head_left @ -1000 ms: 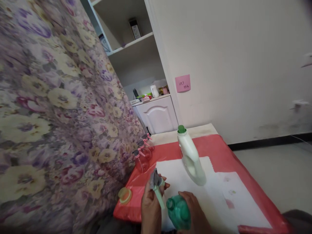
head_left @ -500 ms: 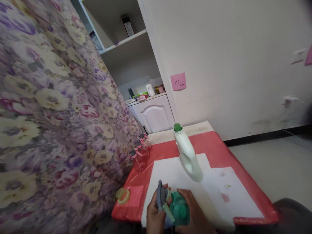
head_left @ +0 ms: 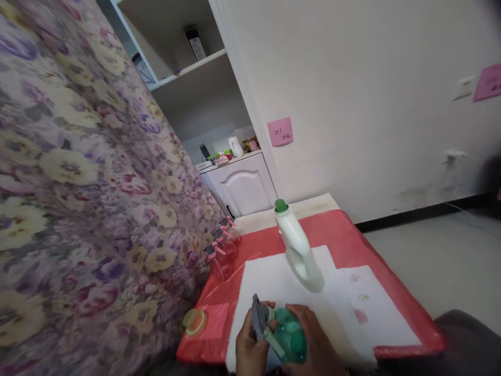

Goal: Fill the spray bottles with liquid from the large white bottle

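A green see-through spray bottle point(head_left: 290, 334) lies tilted between my two hands, low over the white sheet. My left hand point(head_left: 251, 342) is closed around its grey and pale green spray head point(head_left: 259, 318). Around the bottle's body on the other side, my right hand point(head_left: 313, 339) has its fingers wrapped. Past the hands a pale green detergent jug point(head_left: 299, 250) with a green spout stands on the sheet. A round, pale yellow-green cap point(head_left: 194, 322) rests on a pink paper to the left.
Several clear spray bottles with pink and black heads point(head_left: 221, 256) stand along the table's left edge by a floral curtain point(head_left: 97, 209). White sheets point(head_left: 266, 277) cover part of the red tablecloth point(head_left: 324, 230). Behind are a shelf cabinet point(head_left: 246, 183) and a wall.
The whole view has shifted slightly as the head turned a little to the right. Both hands keep their hold on the spray bottle, nearly unmoved.
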Demonstrator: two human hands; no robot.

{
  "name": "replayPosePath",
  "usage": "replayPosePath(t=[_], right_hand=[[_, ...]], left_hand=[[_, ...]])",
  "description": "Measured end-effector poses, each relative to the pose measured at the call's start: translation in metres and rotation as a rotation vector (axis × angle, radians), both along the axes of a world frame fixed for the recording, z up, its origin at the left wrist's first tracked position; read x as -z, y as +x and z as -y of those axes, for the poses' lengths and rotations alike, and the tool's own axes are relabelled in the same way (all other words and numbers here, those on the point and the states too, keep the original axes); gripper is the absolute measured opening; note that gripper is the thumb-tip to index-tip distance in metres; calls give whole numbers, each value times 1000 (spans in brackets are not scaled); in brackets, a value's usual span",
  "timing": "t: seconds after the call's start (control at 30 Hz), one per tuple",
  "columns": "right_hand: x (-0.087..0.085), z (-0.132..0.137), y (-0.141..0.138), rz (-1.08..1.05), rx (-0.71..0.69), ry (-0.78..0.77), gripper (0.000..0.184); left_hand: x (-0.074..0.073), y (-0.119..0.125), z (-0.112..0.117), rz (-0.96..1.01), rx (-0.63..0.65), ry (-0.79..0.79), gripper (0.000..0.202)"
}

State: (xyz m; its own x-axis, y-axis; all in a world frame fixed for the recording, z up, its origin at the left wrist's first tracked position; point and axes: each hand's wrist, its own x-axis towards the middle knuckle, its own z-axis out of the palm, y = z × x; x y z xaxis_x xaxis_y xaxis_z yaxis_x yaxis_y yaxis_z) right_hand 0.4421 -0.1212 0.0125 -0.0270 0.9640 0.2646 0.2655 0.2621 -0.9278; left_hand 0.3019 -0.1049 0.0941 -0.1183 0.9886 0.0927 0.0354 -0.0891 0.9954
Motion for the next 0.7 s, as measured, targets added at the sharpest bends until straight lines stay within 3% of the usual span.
replayPosePath(t=[0.23,0.4,0.7], right_hand=[[-10,5,0,-100,5,-95,88],[-6,7,-2,-195,17,-122,85],[7,-3,4,-550,-266,-149,76]], left_hand=[[-1,-4,-2,101,18,-84,50],[-1,1,1,124,13,-31,48],[-3,9,-2,87,9,23,41]])
